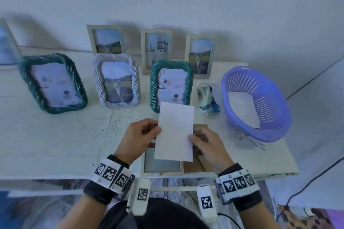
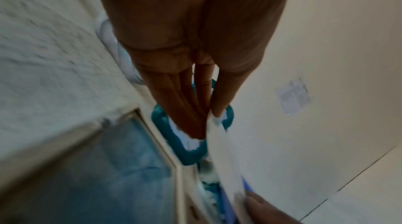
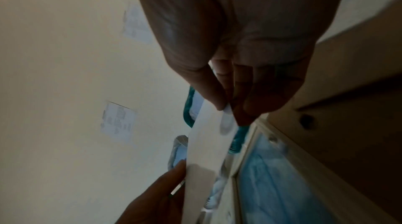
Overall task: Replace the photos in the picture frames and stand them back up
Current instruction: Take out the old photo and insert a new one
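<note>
Both hands pinched 1 photo (image 1: 175, 132) by its side edges, left hand (image 1: 138, 138) and right hand (image 1: 208, 146), above the open frame (image 1: 162, 165) lying flat on the table (image 1: 55, 135). Likely light, thin, bendable, smudge-prone; edge grips suited it.

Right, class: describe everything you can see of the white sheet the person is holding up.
The white sheet is a plain, blank-looking rectangle, thin like photo paper, held upright above the open frame lying on the table. The left hand pinches its left edge and the right hand its right edge. It overlaps the teal frame behind it.
</note>
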Demonstrator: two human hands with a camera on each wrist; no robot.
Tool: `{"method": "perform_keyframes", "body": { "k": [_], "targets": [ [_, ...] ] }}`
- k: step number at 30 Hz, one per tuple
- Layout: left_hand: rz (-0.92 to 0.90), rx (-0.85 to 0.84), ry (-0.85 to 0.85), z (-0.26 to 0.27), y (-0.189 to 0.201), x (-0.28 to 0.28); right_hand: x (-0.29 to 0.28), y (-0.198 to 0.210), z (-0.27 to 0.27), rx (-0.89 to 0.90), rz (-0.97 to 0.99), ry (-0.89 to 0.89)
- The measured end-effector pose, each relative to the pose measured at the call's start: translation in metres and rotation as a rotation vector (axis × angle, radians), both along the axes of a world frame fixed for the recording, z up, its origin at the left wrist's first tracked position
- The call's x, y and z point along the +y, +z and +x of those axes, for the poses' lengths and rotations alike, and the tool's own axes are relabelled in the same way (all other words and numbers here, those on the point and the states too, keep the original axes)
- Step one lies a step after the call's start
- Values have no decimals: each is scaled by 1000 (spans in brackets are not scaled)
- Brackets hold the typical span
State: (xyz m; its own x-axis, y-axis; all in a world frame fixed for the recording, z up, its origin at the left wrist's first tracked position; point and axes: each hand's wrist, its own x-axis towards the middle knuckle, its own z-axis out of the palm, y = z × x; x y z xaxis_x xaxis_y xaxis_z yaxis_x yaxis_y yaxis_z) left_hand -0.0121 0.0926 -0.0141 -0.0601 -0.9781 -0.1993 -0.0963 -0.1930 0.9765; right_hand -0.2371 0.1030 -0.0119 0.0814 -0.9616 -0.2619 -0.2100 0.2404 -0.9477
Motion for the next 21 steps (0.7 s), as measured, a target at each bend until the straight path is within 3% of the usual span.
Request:
{"method": "perform_keyframes", "body": {
  "k": [4,6,11,17,21],
  "targets": [
    [-51,-352,65,31,-29,11,10,-24,6,53,11,19],
    [-50,-435,81,45,-39,13,11,-30,9,108,26,37],
    [-1,-387,23,51,-50,20,7,-40,16,316,-19,124],
    [-24,-367,39,50,-61,24,6,-40,25,458,-101,105],
    [-24,-361,30,52,-64,23,7,-39,36,659,-146,128]
  ]
}}
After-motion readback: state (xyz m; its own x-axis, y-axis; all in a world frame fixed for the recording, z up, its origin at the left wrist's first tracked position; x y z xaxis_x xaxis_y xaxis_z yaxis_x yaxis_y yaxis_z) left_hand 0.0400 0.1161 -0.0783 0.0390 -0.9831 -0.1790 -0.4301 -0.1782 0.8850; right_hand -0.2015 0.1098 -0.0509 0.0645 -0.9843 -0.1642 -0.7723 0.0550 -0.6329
